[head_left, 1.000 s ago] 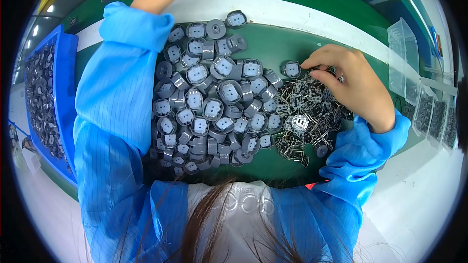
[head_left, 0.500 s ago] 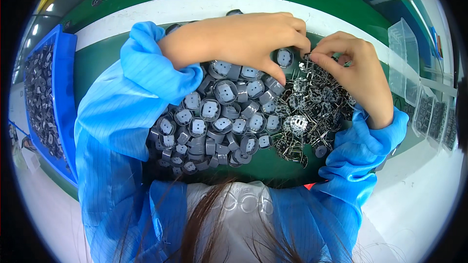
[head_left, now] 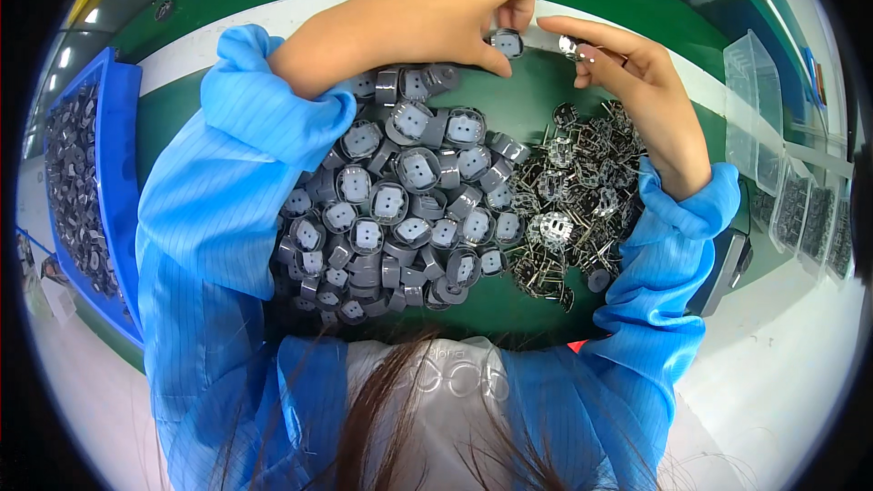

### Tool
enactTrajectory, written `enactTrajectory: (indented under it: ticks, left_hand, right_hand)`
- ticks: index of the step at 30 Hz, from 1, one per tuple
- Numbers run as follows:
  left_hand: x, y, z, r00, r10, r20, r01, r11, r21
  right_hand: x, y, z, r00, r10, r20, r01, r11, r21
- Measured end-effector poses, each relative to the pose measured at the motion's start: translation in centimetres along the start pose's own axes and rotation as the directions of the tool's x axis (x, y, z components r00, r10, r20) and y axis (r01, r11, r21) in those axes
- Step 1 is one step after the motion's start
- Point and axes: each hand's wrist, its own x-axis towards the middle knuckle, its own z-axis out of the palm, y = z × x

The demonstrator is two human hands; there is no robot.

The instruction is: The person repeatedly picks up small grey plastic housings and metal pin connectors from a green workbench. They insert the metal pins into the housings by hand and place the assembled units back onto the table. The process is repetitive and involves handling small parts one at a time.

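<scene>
My left hand (head_left: pixel 455 14) is closed on a round grey plastic housing (head_left: pixel 506 43) with a light face and small holes, pinched between thumb and fingers. Across a small gap to its right, my right hand (head_left: pixel 627 64) holds a shiny round metal part (head_left: pixel 569 45) with pins between thumb and index finger. Both hands are raised beyond the far side of the piles. Under my left arm spreads a heap of similar grey housings (head_left: pixel 389 204). Beside it on the right lies a tangled pile of pinned metal parts (head_left: pixel 553 229).
A blue bin (head_left: pixel 127 155) full of small grey parts stands at the left. Clear plastic boxes (head_left: pixel 755 109) and compartments of dark parts (head_left: pixel 805 214) are at the right. A white strip (head_left: pixel 245 25) crosses the far side of the green table (head_left: pixel 509 295).
Both hands have moved away from me, up off the piles. My left hand now grips a grey housing, and my right has lifted a metal part from the tangle.
</scene>
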Motion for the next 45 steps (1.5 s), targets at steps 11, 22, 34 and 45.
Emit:
enactTrajectory:
  ticks: [11,22,34,45]
  left_hand:
    - [0.5,4.2,-3.2,0.984,-0.166,0.061,0.176,0.877,-0.448]
    - [0.6,1.6,-0.8,0.970,0.138,-0.202,-0.226,0.826,-0.517]
    - [0.5,2.8,-1.4,0.992,-0.079,-0.095,-0.011,0.710,-0.705]
    - [0.5,2.7,-1.1,0.985,0.012,-0.171,-0.125,0.729,-0.673]
  right_hand:
    - [-0.5,-2.8,1.2,0.966,-0.086,-0.242,0.112,0.989,0.098]
    - [-1.1,-3.6,1.7,0.839,-0.481,-0.253,0.304,0.801,-0.515]
    - [-2.4,-5.2,1.3,0.903,-0.162,-0.398,0.159,0.986,-0.041]
    - [-1.9,-5.2,2.5,0.806,-0.443,-0.391,0.189,0.820,-0.540]
